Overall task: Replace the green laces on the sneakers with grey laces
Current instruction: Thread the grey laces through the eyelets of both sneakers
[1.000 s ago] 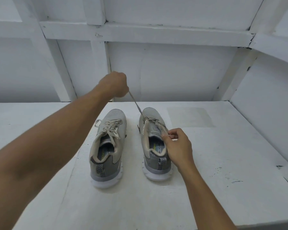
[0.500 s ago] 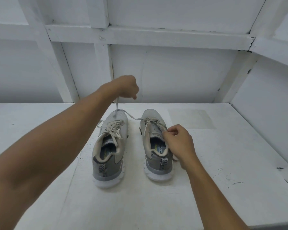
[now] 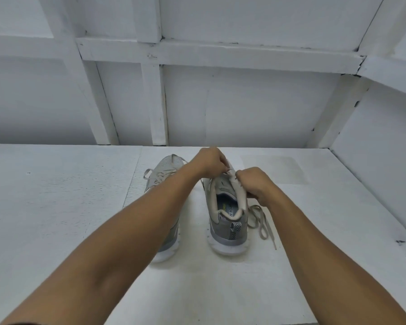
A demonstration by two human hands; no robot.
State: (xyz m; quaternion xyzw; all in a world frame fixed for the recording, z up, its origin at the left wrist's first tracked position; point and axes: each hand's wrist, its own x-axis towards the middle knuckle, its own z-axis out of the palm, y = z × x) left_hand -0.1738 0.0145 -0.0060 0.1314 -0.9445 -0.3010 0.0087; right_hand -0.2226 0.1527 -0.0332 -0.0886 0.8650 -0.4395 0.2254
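Observation:
Two grey sneakers stand side by side on the white table (image 3: 56,219), heels toward me. My left forearm covers most of the left sneaker (image 3: 167,167); its pale laces show near the toe. My left hand (image 3: 209,161) is over the front of the right sneaker (image 3: 227,216), its fingers curled and pinching the lace at the eyelets. My right hand (image 3: 253,184) grips the right side of that shoe's collar and lace. A loose pale grey lace end (image 3: 261,221) trails on the table to the right of the shoe.
White panelled walls (image 3: 244,109) close the table at the back and on the right. A faint square patch (image 3: 272,168) marks the tabletop behind the right sneaker.
My left hand has come down from high over the left sneaker to the right sneaker's eyelets. The lace it pulled out now lies loose beside the right shoe.

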